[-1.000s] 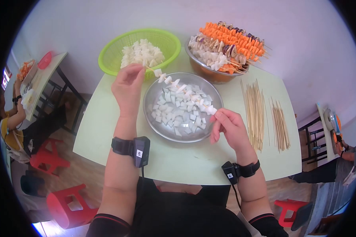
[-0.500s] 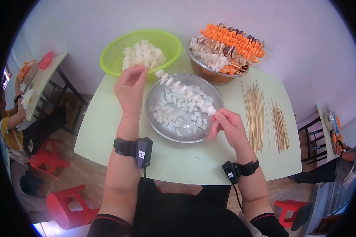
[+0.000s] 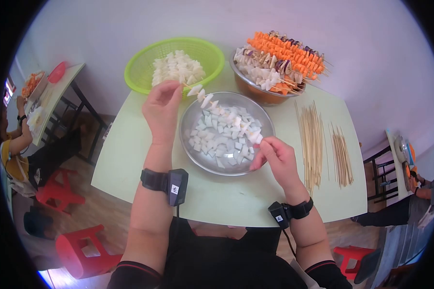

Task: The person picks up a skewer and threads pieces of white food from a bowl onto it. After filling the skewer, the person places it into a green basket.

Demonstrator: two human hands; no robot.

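Note:
A skewer of white pieces (image 3: 207,100) slants over the round metal tray (image 3: 184,139), held at both ends. My left hand (image 3: 163,105) pinches its upper left end, beside the rim of the green basket (image 3: 134,77). My right hand (image 3: 277,156) has closed fingers on the lower right end, at the tray's right rim. Loose white cut pieces (image 3: 208,139) lie in the tray under the skewer. Inside the basket is a pile of white skewered pieces (image 3: 178,67).
A metal bowl (image 3: 255,89) at the back holds orange, white and purple-edged skewers (image 3: 289,55). Two groups of bare sticks (image 3: 311,144) lie at the right. Red stools (image 3: 84,253) stand on the floor. People work at side tables, left (image 3: 19,144) and right (image 3: 422,190).
The pieces on the skewer are spaced farther apart at its upper left part. Both hands still hold its ends. The whole view has shifted slightly.

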